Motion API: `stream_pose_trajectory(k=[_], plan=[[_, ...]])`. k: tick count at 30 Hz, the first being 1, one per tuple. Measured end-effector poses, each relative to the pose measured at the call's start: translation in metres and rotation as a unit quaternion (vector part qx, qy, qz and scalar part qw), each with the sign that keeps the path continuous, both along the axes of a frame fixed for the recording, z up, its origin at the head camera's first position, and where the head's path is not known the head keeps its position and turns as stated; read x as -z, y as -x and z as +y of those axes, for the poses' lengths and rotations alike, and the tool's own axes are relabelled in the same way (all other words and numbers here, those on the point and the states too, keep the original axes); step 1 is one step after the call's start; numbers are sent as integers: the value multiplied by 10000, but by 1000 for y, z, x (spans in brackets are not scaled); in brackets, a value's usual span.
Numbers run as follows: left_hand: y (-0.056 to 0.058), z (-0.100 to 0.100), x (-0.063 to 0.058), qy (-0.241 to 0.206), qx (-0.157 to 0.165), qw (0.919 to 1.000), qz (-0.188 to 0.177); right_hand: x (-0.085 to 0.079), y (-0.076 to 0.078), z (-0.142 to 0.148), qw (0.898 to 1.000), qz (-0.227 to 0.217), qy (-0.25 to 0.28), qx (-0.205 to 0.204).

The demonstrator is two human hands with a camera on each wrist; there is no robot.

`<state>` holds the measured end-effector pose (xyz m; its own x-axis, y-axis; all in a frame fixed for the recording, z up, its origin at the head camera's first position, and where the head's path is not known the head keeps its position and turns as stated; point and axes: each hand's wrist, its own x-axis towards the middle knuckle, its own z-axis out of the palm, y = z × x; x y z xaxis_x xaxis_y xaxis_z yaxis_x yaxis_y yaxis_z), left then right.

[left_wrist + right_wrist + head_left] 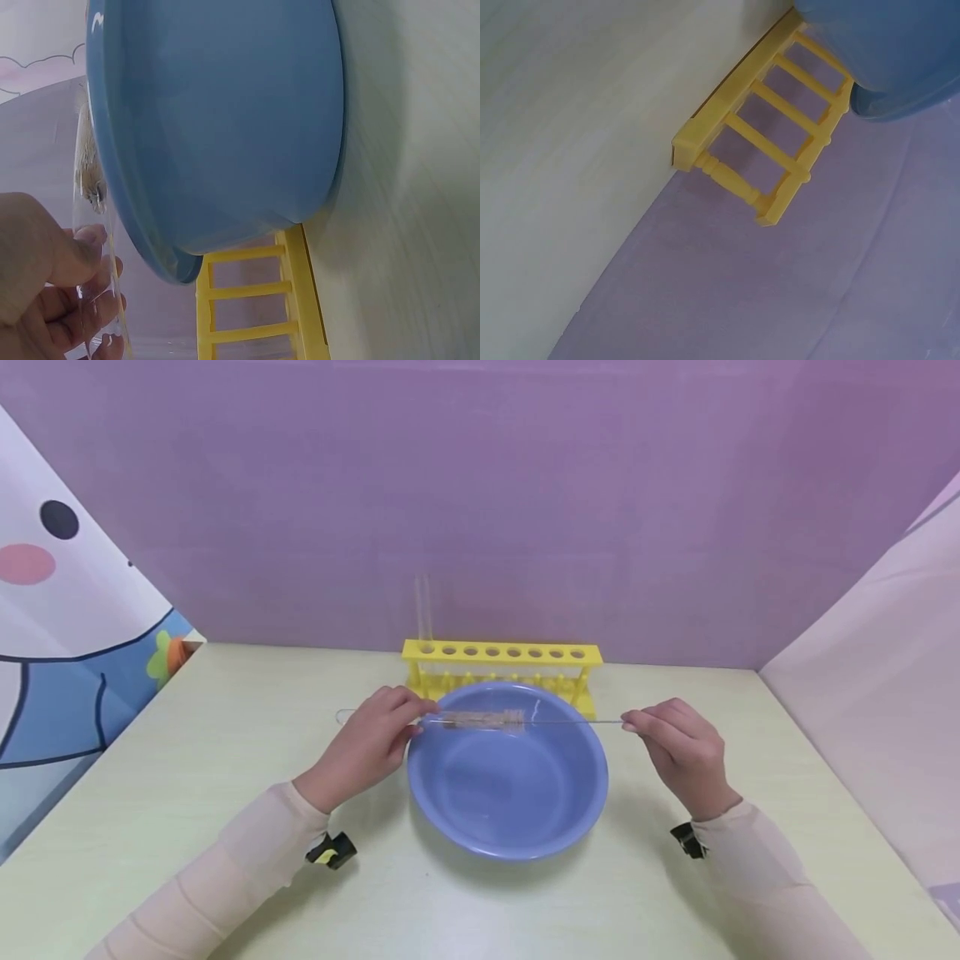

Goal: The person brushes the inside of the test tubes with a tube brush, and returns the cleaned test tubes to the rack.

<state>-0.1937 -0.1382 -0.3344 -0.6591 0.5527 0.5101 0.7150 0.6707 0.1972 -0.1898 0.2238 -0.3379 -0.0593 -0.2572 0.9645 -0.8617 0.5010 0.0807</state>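
My left hand (372, 735) grips a clear glass test tube (105, 300), held sideways over the back of a blue basin (506, 785). The tube's rounded end pokes out to the left of that hand. Inside the tube sit the pale bristles of a test tube brush (480, 719), their right end at the tube's mouth. To the right of the basin, my right hand (678, 752) pinches the far end of the brush's thin wire handle (573, 722) between thumb and fingers. The right wrist view does not show this hand.
Behind the basin stands a yellow test tube rack (502, 652), partly hidden by the basin's rim. One more upright glass tube (423, 610) is in its leftmost hole. A purple backdrop (480, 502) rises at the table's (262, 710) back edge.
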Motion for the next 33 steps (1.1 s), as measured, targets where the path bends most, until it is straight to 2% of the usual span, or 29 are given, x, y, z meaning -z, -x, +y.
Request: stream_pose_trajectory(k=[7,17,33], plan=[[0,2,0,-63,28,10000,62,1,1,-2,9998,-123,46,-115],[1,5,2,-120,60,9999,71,3,2,-1,9993,-352,-79,77],[0,14,-4,-110,131,9998,131,1,1,-6,9991,-334,154,199]])
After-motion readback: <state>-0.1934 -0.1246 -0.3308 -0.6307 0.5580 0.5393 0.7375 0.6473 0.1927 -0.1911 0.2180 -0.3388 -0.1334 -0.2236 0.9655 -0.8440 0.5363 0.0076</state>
